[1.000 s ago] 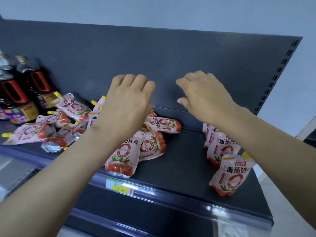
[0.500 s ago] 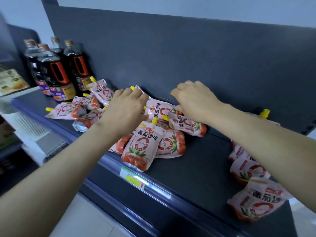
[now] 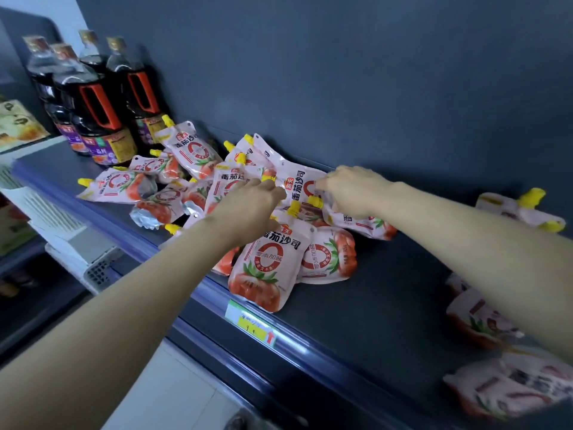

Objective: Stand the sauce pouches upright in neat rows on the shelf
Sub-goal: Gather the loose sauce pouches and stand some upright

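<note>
Several pink tomato sauce pouches with yellow caps lie in a loose heap [image 3: 186, 181] on the dark shelf [image 3: 387, 290]. One pouch [image 3: 299, 184] leans up at the back of the heap, between my hands. My right hand [image 3: 350, 190] pinches its right edge. My left hand [image 3: 248, 209] lies over the heap with its fingertips at that pouch's left edge, and its thumb is hidden. A large pouch [image 3: 266, 262] lies flat at the shelf's front lip. Under my right forearm, more pouches [image 3: 483, 318] stand at the right end.
Dark soy sauce bottles [image 3: 102, 113] with red handles stand at the shelf's left end. A green and yellow price tag [image 3: 251, 324] sits on the blue front rail. A white crate [image 3: 62, 225] sticks out lower left. Bare shelf lies between the heap and the right-hand pouches.
Both hands have dropped from in front of the back wall onto the heap and closed in on one pouch. The view has swung left, bringing the bottles further in.
</note>
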